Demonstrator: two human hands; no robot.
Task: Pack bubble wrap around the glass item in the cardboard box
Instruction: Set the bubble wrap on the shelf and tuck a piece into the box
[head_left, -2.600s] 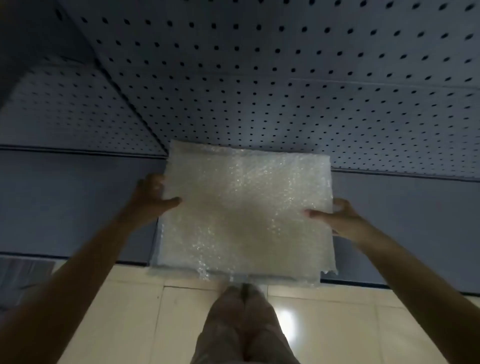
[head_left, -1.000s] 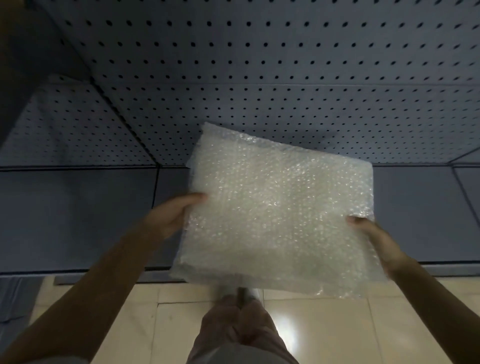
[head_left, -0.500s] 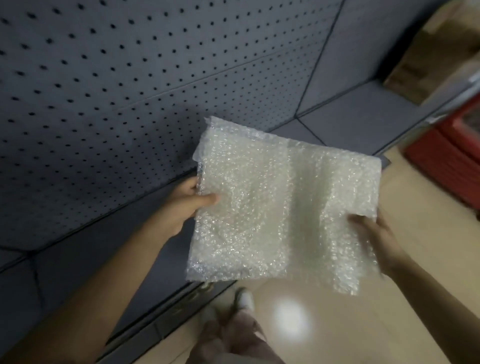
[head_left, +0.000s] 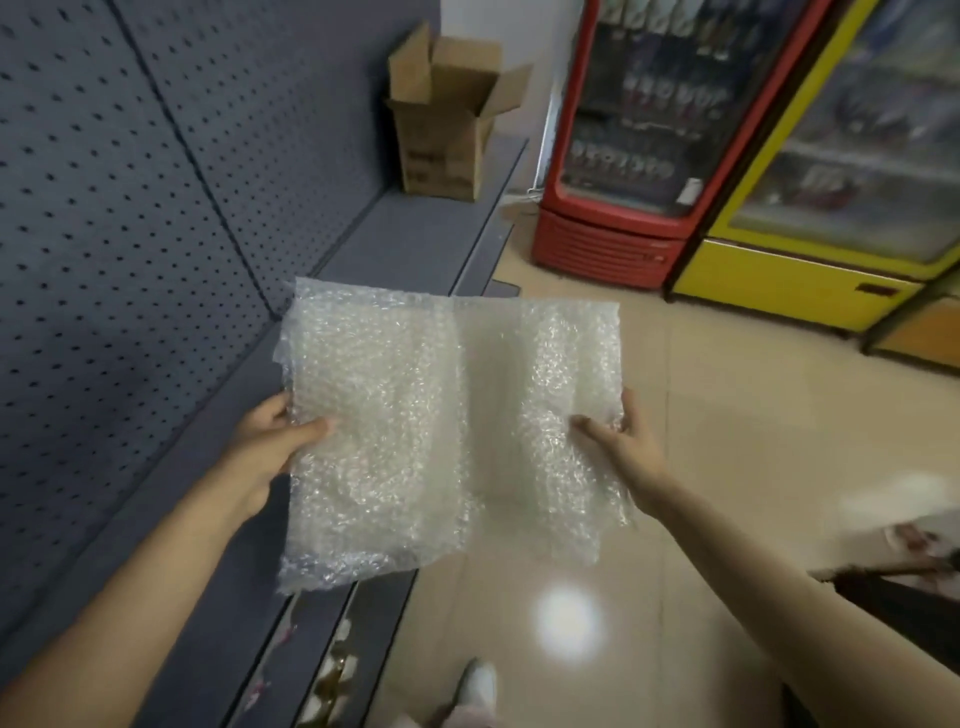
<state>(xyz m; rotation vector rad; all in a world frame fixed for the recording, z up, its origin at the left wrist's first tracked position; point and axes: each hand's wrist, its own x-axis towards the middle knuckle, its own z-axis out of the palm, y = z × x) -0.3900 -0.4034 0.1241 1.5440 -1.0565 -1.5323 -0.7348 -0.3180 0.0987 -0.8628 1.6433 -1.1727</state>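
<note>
One bubble wrap sheet (head_left: 447, 426), left grip (head_left: 270, 441) and right grip (head_left: 621, 441) pinching its edges, one open cardboard box (head_left: 447, 135) beyond

Both arms extended forward, left hand (head_left: 270, 447) and right hand (head_left: 621, 441) clamped on sheet edges, thumbs laid on top.

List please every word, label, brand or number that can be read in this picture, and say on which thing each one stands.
No text here can be read for certain.
Cardboard box on the shelf: dark print low on its front, too blurred to read.
Red fridge: a small white label on its glass door, too small to read.
Yellow fridge: bottle labels behind the glass, blurred.
Bubble wrap, held by the left hand and right hand: no print.
</note>
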